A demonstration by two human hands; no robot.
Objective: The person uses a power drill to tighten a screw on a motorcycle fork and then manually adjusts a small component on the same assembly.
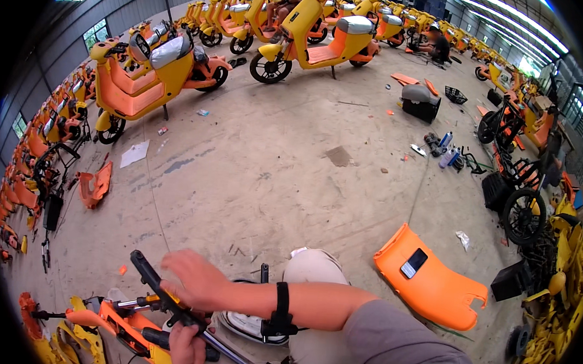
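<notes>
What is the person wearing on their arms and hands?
No gloves: both hands are bare. The right hand comes off a bare forearm with a black strap buckled around it, like a wristband. Higher up that arm is a short grey sleeve. Only the left hand shows, nothing worn on it.

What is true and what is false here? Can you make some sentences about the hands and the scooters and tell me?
1. The right hand rests on a dark handlebar. True.
2. The left hand is up in the air, holding nothing. False: it grips the handlebar from below.
3. An orange panel lies on the floor to the person's right. True.
4. The parked scooters are blue. False: they are yellow and orange.
5. The right arm wears a black wrist strap. True.
</notes>
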